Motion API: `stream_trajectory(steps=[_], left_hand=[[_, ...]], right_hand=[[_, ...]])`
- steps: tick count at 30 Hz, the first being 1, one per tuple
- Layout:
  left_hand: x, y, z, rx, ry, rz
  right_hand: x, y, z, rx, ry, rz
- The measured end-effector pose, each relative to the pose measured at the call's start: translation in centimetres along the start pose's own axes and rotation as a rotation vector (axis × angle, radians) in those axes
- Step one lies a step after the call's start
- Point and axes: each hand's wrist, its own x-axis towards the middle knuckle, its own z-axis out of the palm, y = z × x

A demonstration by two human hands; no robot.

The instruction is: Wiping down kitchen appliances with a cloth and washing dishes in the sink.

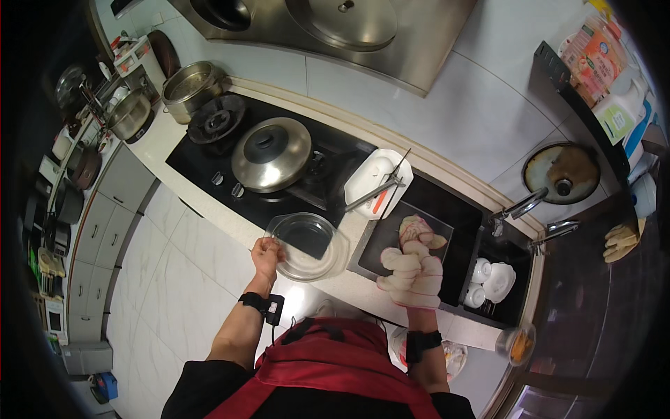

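My left hand (269, 254) is bare and touches the left rim of a clear glass dish (314, 262), which lies partly over the worktop edge and the hob's front; whether the fingers grip the rim I cannot tell. On my right hand (416, 277) is a white glove with pink edging, held over the near edge of the black sink. Just beyond its fingers, a crumpled glove (419, 233) of the same kind lies at the sink. A white tray (370, 183) between hob and sink carries a metal tool with a grey handle (371, 194) and a red-orange item.
A lidded steel pan (272, 154) stands on the black hob (335, 141), with a steel pot (191, 89) behind its left end. White bowls (497, 283) sit in the right basin under chrome taps (523, 204). A plastic container (515, 344) rests at the worktop's right corner.
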Motion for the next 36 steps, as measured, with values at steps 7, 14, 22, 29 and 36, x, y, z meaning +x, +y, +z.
stream_trajectory(steps=[7, 14, 22, 29, 36], left_hand=[[2.4, -4.2, 0.6, 0.093, 0.154, 0.155], [0.3, -0.4, 4.9, 0.848, 0.375, 0.725], [-8.9, -0.1, 23.7, 0.645, -0.693, 0.643], [-20.3, -7.5, 41.0, 0.864, -1.497, 0.759], [-28.7, -16.4, 55.3, 1.406, -1.799, 1.258]], right_hand=[[-0.8, 1.1, -3.8, -0.685, 0.147, -0.221], [-2.4, 2.3, -7.8, 0.471, 0.221, 0.211], [-4.5, 2.7, -12.2, 0.210, 0.310, 0.045], [-10.5, -2.2, -20.3, -0.501, 0.509, 0.117], [-13.8, -4.1, -27.1, 0.984, 0.708, 0.319]])
